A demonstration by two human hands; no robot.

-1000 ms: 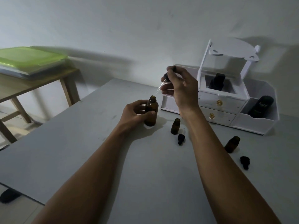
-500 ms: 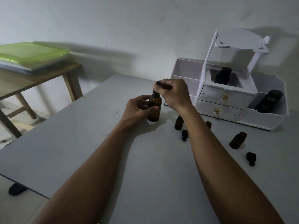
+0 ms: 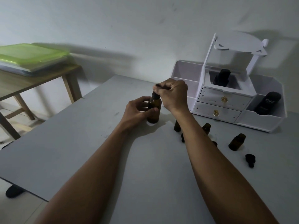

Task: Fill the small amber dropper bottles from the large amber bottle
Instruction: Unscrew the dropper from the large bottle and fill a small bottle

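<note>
Amber large bottle [image 3: 154,110] upright on grey table [image 3: 80,151], gripped round the body by left hand [image 3: 137,111]. Right hand [image 3: 174,94] pinched on black dropper cap [image 3: 156,92] seated at the bottle neck. Three small amber bottles open near right forearm: [image 3: 177,126], [image 3: 206,127], [image 3: 237,141]. Loose dropper cap [image 3: 250,160] beside the last. White drawer organizer [image 3: 226,102] behind.
</note>
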